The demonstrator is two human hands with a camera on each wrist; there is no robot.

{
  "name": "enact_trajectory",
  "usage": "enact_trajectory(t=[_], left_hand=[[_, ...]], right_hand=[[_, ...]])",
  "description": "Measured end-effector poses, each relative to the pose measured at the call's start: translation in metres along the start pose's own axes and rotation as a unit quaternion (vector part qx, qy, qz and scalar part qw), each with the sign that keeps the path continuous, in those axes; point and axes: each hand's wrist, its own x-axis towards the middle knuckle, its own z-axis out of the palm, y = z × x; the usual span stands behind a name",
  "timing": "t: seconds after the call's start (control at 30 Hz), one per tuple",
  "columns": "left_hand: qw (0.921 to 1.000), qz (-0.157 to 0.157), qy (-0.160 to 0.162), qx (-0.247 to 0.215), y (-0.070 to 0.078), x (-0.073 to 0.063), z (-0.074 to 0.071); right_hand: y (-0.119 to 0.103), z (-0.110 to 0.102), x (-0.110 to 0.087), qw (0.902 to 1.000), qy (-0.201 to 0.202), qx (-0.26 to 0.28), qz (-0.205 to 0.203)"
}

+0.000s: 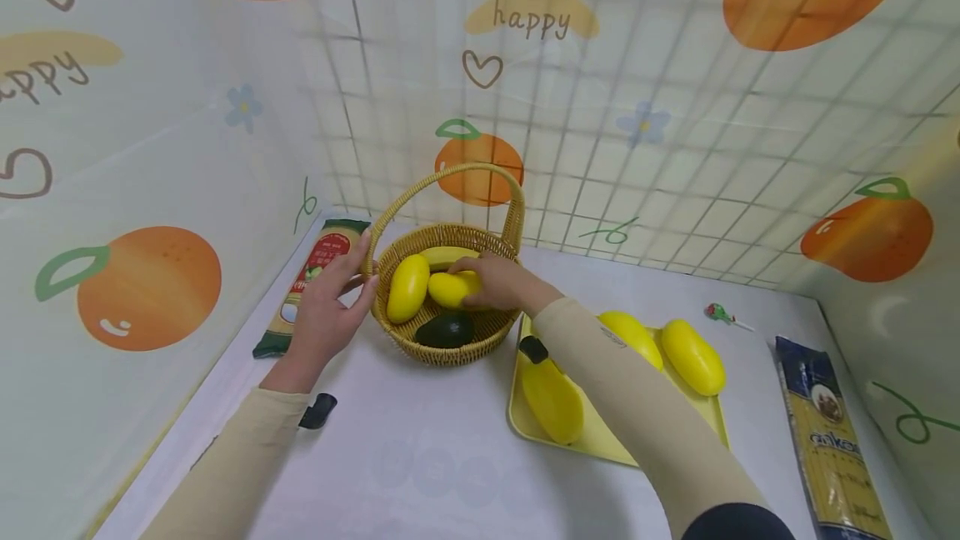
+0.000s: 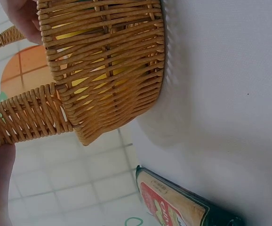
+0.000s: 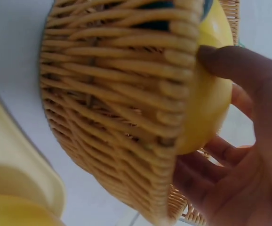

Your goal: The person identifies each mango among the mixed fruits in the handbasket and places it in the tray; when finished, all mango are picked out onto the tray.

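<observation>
A woven wicker basket [image 1: 420, 350] with a tall arched handle [image 1: 397, 205] stands near the back of the table. My left hand [image 1: 326, 315] holds the handle at its left foot, thumb on the near side. Inside the basket, my right hand [image 1: 501, 283] grips a yellow mango [image 1: 447, 290], fingers and thumb around it; the right wrist view shows this mango [image 3: 206, 106] at the basket's rim. Another mango [image 1: 408, 288] leans at the left inside. A banana [image 1: 442, 257] lies behind, and a dark green avocado [image 1: 446, 330] in front. My right hand hides part of the gripped mango.
Right of the basket, a yellow tray [image 1: 615, 455] bears several mangoes [image 1: 553, 407], partly hidden by my right forearm. A lollipop [image 1: 718, 312] and a pasta pack [image 1: 836, 448] lie farther right. Behind my left hand lies a red-and-green packet [image 1: 322, 250]. Printed curtains [image 1: 540, 107] enclose the table.
</observation>
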Motion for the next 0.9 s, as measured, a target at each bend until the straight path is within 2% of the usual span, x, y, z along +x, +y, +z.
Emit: enact_trajectory(t=[0.5, 0.67, 0.9], left_hand=[[1.0000, 0.002, 0.006, -0.006, -0.002, -0.001, 0.001], [1.0000, -0.002, 0.005, -0.002, -0.002, -0.001, 0.001], [1.0000, -0.002, 0.005, -0.005, 0.001, 0.000, 0.001]], right_hand=[[0.001, -0.010, -0.037, 0.9939, 0.085, 0.070, 0.000], [0.001, -0.014, -0.060, 0.9892, 0.110, 0.096, 0.017], [0.009, -0.015, -0.105, 0.9803, 0.139, 0.135, 0.039]])
